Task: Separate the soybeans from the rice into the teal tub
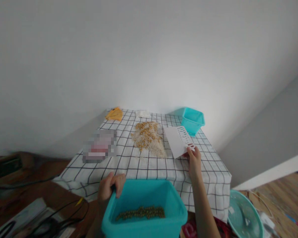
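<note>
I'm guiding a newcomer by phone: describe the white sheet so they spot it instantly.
On the checked tablecloth, look just right of the grain pile. The white sheet is there, the right hand gripping its edge. Slots along its right side set it apart from the smaller white item behind the pile.
</note>
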A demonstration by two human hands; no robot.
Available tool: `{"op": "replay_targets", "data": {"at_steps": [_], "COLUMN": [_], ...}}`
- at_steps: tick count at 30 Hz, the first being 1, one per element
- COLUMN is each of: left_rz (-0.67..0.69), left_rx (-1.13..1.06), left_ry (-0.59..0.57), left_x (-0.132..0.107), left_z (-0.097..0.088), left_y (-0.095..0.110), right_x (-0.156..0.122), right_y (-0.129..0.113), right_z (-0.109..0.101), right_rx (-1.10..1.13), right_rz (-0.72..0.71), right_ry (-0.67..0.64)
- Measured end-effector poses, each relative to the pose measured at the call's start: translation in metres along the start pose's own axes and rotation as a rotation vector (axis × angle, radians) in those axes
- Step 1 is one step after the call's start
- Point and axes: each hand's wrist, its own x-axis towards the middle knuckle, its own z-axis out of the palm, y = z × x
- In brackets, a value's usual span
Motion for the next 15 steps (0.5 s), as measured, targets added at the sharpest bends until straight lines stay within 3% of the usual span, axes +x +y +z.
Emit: {"op": "replay_targets", "data": {"at_steps": [9, 15], "left_rz": [-0.03, -0.037], "left_rx": [0.006, 0.028], "left_ry": [0.012, 0.05], "left_x": [-0.0002, -0.0015], "left_z": [0.0019, 0.0055], "left_y": [0.0019, 0.0026], "right_x": [-0.0009, -0.0006], "right_y": [0.0016, 0.0004], "right_z": [0.0006, 0.004], "right_rx": [-0.06, -0.106], "right_rz": [0.003, 0.039], "right_ry": [0.026, -0.085]}}
